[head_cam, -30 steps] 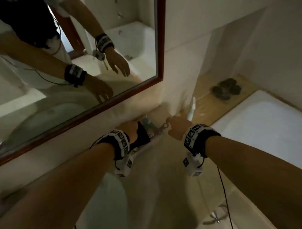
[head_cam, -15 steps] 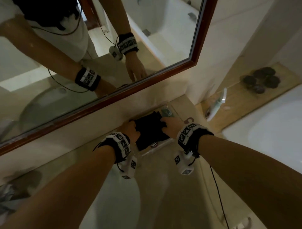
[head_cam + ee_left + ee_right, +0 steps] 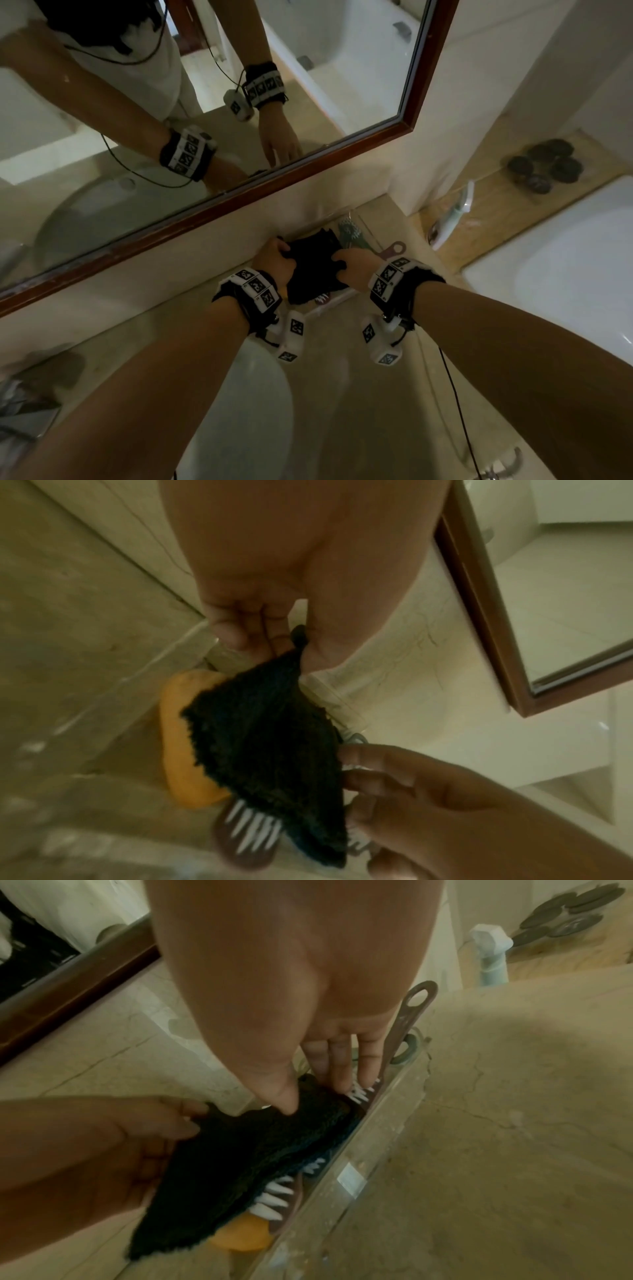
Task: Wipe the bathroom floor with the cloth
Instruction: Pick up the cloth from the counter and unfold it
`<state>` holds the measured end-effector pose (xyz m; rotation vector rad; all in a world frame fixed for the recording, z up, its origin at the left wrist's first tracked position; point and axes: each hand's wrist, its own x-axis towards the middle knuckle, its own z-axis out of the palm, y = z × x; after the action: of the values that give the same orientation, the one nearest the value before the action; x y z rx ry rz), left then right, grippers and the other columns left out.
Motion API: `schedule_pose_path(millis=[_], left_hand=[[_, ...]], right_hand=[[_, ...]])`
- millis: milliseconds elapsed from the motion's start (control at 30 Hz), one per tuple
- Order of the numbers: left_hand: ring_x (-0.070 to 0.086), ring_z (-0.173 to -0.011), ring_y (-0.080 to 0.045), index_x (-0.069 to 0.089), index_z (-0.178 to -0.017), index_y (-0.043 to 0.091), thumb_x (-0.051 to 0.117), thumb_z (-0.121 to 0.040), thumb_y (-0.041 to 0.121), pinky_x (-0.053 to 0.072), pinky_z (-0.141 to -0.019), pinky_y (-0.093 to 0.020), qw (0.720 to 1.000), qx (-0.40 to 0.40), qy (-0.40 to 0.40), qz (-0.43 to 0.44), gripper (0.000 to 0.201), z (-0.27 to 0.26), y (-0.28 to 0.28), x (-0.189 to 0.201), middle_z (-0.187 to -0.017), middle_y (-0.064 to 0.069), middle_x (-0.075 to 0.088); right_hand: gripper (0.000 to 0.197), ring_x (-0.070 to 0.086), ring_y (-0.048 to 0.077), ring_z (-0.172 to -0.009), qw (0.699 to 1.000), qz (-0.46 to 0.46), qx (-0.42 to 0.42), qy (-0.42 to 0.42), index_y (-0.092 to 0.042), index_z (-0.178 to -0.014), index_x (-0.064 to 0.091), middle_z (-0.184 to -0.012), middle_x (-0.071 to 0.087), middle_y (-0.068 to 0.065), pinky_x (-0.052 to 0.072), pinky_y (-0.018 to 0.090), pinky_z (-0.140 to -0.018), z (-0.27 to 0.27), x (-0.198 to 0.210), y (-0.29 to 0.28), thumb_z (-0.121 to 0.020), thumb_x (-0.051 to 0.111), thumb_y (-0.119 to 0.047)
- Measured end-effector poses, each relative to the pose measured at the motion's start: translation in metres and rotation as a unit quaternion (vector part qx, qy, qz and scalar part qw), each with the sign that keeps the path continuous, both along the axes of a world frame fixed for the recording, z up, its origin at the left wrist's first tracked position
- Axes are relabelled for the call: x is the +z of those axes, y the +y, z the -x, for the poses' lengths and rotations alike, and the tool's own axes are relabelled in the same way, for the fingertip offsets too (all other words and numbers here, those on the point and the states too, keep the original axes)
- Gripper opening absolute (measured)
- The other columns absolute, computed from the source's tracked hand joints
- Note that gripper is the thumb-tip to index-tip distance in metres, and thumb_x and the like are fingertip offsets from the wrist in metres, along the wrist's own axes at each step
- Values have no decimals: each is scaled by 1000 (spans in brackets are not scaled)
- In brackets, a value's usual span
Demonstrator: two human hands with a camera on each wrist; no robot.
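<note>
A black fuzzy cloth [image 3: 313,263] lies over a clear tray [image 3: 363,222] on the counter, against the wall under the mirror. My left hand [image 3: 286,251] pinches the cloth's left corner [image 3: 294,653] between thumb and fingers. My right hand [image 3: 339,262] grips its right edge, thumb [image 3: 286,1102] pressed on top and fingers tucked behind. In the wrist views the cloth [image 3: 257,1150] is stretched between both hands, just above the tray's contents. The floor is out of view.
Under the cloth sit a brown brush with white bristles [image 3: 250,829] and an orange lump [image 3: 178,750]. A brown-framed mirror [image 3: 421,85] hangs close above. A sink basin [image 3: 253,411] lies below my arms. The bathtub [image 3: 565,274] and a wooden ledge [image 3: 496,212] are to the right.
A second ago my hands were just reaching the tray, the right one beside it. Both have since closed on the black cloth and bunched it slightly.
</note>
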<state>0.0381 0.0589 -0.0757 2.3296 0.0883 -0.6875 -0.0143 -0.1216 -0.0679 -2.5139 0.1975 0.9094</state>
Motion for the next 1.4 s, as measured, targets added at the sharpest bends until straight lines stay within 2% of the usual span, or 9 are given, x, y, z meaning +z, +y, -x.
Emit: schedule_pose_path(millis=[233,400,533,633,733,833,1100,1233,1400], left_hand=[[62,-96,-31,57,-98,25,55,-86,10,54,-87,-46,990,45,-28,132,19,3,-26,35,-104,-10,62],[57,-114,-32,56,-93,29,54,-87,9,50,-98,-48,980,51,-64,183,21,9,-40,58,-126,-14,59],[58,-105,-28,56,-103,18,54,-91,11,50,-93,-41,973,47,-102,202,14,17,-49,81,-111,-9,60],[55,-100,-19,57,-107,13,52,-94,10,46,-84,-24,965,30,-144,217,14,20,-53,96,-109,-3,57],[52,-95,-8,58,-110,8,51,-93,2,40,-70,-2,956,16,-161,243,20,26,-58,112,-112,1,54],[55,-98,-13,60,-114,10,49,-92,3,46,-87,-21,953,23,-133,272,25,37,-70,132,-108,1,57],[55,-109,-20,68,-96,21,49,-86,2,46,-99,-38,927,-35,-68,368,28,104,-142,189,-113,-1,60],[57,-97,-25,68,-89,24,47,-84,1,52,-86,-38,917,-93,-13,387,32,161,-198,219,-100,-6,60],[57,-95,-25,68,-89,21,44,-83,-1,49,-88,-40,891,-209,54,399,33,271,-269,251,-98,-6,61]], right_hand=[[58,45,28,-134,999,-18,-28,-12,-18,-154,31,-152,40,12,41,31,-103,12,8,2,-98,44,-9],[53,45,27,-135,995,-46,-73,-40,-17,-152,33,-152,42,10,37,30,-107,25,20,1,-101,44,-14],[43,47,31,-132,987,-93,-119,-58,-10,-145,42,-146,47,15,36,31,-106,36,32,-8,-102,43,-10],[25,48,33,-130,980,-66,-155,-110,-33,-115,55,-127,57,19,36,32,-106,35,46,-5,-102,48,-12],[35,44,33,-134,934,-123,-311,-125,-12,-139,47,-140,49,20,31,30,-109,37,57,-9,-105,38,-10],[38,57,34,-119,910,-214,-345,-88,-10,-137,49,-133,56,14,50,45,-98,56,74,-20,-105,41,-28],[53,61,31,-111,751,-341,-556,-108,-11,-131,55,-127,62,12,54,36,-69,135,119,-88,-99,47,-52],[40,64,34,-108,665,-378,-627,-146,-5,-117,61,-117,66,16,57,43,-84,216,145,-140,-99,56,-40],[34,70,33,-94,628,-320,-679,-206,0,-112,65,-108,71,20,59,45,-83,356,174,-200,-93,68,-28]])
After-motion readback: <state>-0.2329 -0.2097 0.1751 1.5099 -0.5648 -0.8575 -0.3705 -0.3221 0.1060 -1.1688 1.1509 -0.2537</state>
